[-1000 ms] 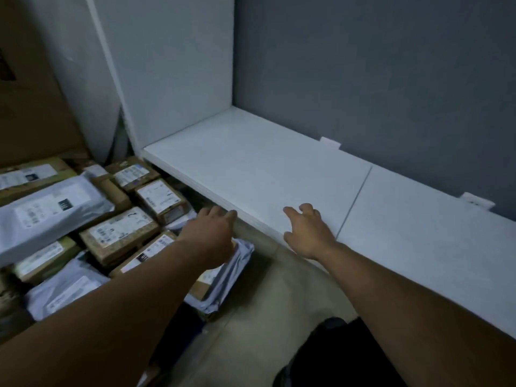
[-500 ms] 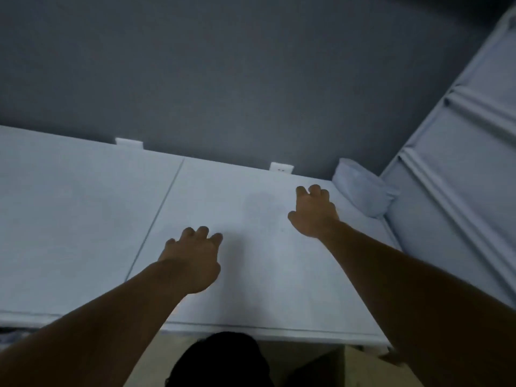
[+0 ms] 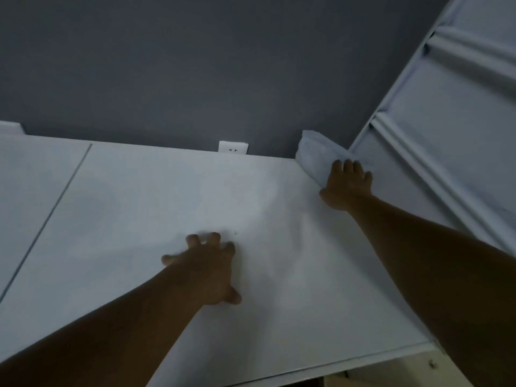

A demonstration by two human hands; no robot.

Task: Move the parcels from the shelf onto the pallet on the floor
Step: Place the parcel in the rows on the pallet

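A single pale plastic-bag parcel [image 3: 314,152] lies in the back right corner of the white shelf [image 3: 139,208], against the grey wall and the side panel. My right hand [image 3: 347,182] reaches out to it, fingers spread and laid on its near end, not clearly wrapped around it. My left hand [image 3: 208,270] rests on the bare shelf top in the middle with fingers splayed, holding nothing. The pallet and the other parcels are out of view.
A white ribbed panel [image 3: 460,141] rises at the right, closing off the shelf end. A wall socket [image 3: 233,148] sits behind the shelf. A seam [image 3: 53,210] splits the shelf boards at left. The shelf's front edge [image 3: 335,367] runs along the bottom.
The view swung right, away from the floor pile. My right hand moved back and right onto the bag parcel. My left hand spread out on the shelf.
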